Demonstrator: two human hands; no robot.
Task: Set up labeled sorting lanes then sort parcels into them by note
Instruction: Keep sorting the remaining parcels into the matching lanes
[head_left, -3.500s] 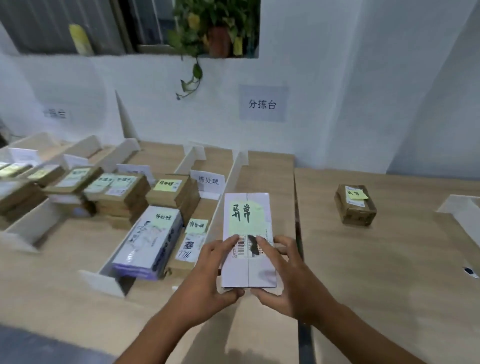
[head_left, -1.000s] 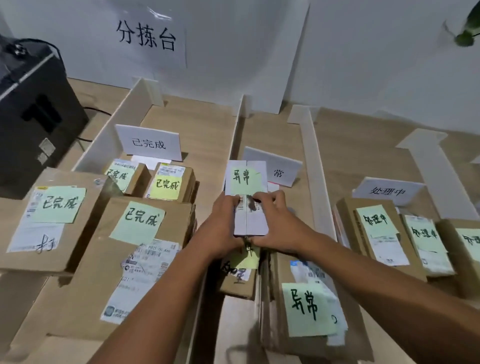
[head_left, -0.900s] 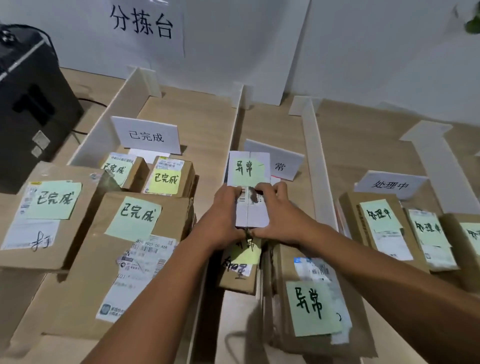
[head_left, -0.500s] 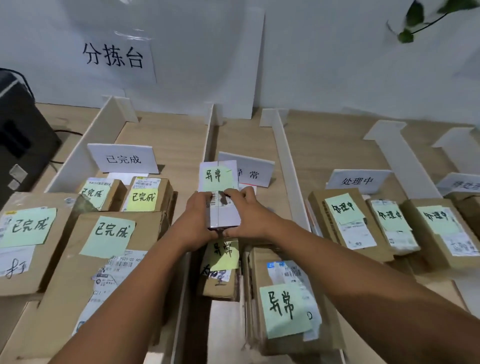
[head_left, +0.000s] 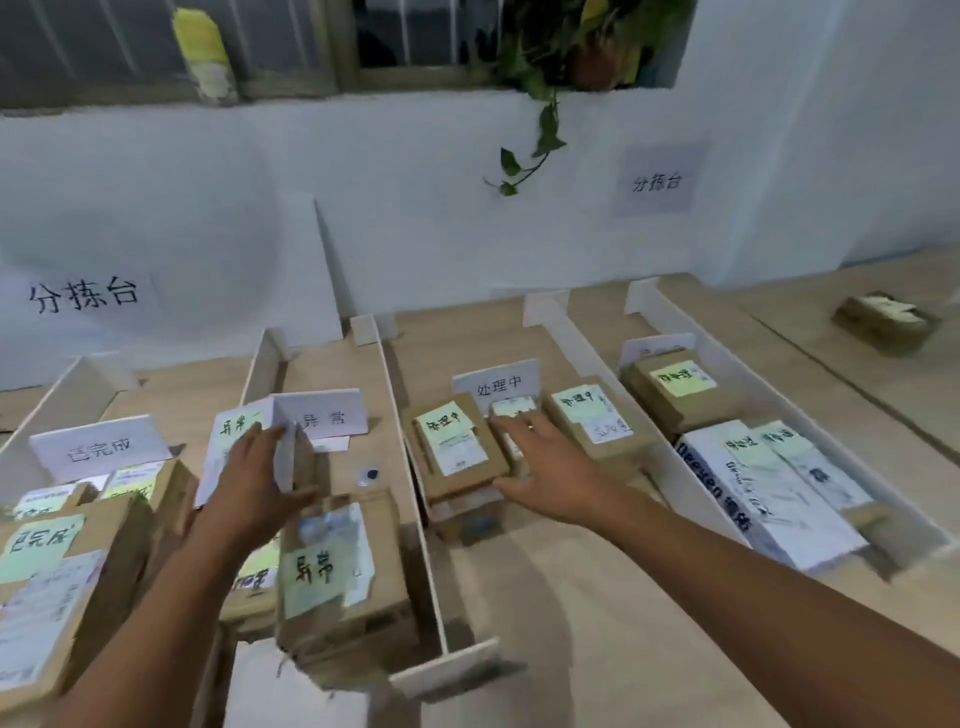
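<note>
A white parcel (head_left: 214, 462) with a green 异常 note is tilted up on its edge in the lane marked by the 异常 card (head_left: 324, 418), and my left hand (head_left: 249, 488) grips it from the right side. My right hand (head_left: 545, 467) is open with fingers spread and holds nothing; it lies over brown parcels (head_left: 457, 452) with 处理中 notes, in the lane with the 处理中 card (head_left: 498, 383). In front of my left hand lies a brown parcel (head_left: 337, 566) with an 异常 note.
White foam dividers (head_left: 410, 488) separate the lanes. The 已完成 card (head_left: 98, 447) and its brown parcels are at the left. A further lane at the right holds white parcels (head_left: 769, 493). A lone brown parcel (head_left: 888, 319) sits on the table at far right.
My right hand has let go of the white parcel and moved right over the 处理中 lane. My left hand alone holds the parcel, now tipped on edge. The view swung right.
</note>
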